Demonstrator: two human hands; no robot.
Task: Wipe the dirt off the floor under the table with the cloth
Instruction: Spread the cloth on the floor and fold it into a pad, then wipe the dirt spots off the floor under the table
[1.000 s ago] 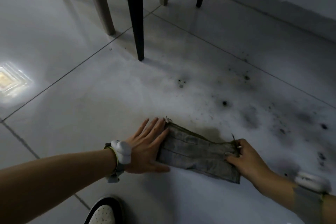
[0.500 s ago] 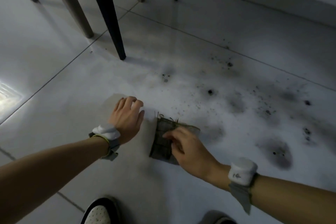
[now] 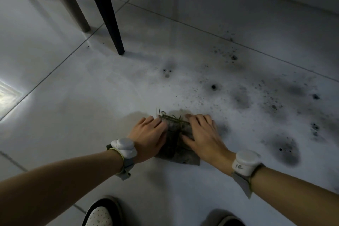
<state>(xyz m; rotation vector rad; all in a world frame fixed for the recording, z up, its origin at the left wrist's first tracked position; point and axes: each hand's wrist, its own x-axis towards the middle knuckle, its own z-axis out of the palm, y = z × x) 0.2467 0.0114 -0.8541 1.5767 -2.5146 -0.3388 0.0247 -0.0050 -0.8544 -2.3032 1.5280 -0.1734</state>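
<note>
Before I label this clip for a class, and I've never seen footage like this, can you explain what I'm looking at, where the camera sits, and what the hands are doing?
No machine here: a person works with two bare hands, and one wide-angle camera on their head looks forward and down, so you see their arms reaching away from you. Each wrist carries a white strapped-on device.

The left hand and right hand both press flat on a folded grey cloth lying on the white tiled floor. Neither hand lifts it; the cloth rests on the tiles between and under the palms.

Right of the cloth the floor is covered with black dirt specks and smudges, not yet wiped. Further back stand a black table leg and pale legs. The person's shoes show at the bottom edge.
</note>
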